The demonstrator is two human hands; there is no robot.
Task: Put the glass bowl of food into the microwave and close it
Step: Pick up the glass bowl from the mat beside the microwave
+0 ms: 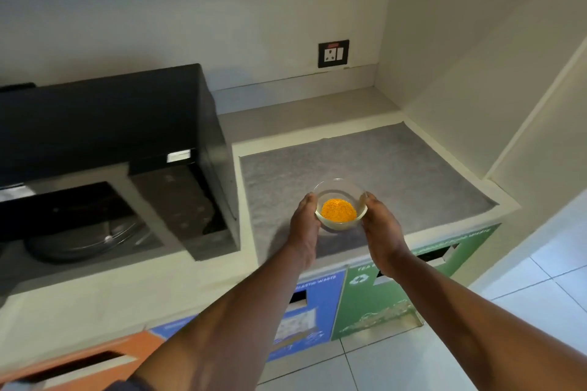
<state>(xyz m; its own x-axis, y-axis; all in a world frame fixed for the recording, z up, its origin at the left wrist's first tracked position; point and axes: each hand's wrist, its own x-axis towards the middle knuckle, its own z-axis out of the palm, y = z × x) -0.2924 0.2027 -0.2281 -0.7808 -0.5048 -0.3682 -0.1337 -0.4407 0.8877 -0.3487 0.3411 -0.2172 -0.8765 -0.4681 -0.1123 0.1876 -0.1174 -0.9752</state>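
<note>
A small clear glass bowl [340, 192] with a mound of orange food [338, 209] is at the front of the grey counter mat. My left hand [305, 225] cups its left side and my right hand [382, 228] cups its right side. Whether the bowl rests on the mat or is just above it, I cannot tell. The black microwave [104, 117] stands on the counter to the left. Its door is open, showing the dark cavity and the glass turntable [92, 240].
A grey mat [397, 174] covers the counter in the right corner, with walls behind and to the right. A wall socket [333, 53] sits above the counter. Below the counter front are orange, blue and green waste bin panels [374, 305], then white floor tiles.
</note>
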